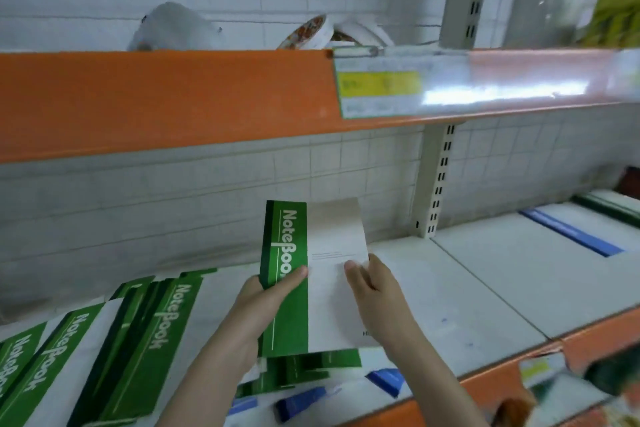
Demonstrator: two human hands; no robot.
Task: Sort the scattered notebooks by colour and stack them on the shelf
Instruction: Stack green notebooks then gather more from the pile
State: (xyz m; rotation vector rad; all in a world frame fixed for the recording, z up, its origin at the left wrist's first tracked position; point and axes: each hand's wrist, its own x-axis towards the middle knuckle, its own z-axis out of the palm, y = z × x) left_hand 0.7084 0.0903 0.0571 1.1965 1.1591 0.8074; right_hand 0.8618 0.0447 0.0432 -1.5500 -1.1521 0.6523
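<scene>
A green-and-white notebook [313, 274] is held tilted up above the white shelf [485, 288]. My left hand [263, 302] grips its green spine side, thumb across the cover. My right hand [377, 291] pinches its white right edge. Several green notebooks [131, 340] lie scattered on the shelf at the lower left. More green ones [311, 362] and blue ones [388, 381] lie under my arms near the front edge. A blue-spined stack [575, 236] and a green-spined stack [602, 206] sit on the shelf at the far right.
An orange upper shelf [166, 97] with a yellow price label [377, 87] overhangs the work area, carrying white bowls and packages. A slotted metal upright [436, 184] divides the tiled back wall. The orange front lip [502, 374] borders the shelf.
</scene>
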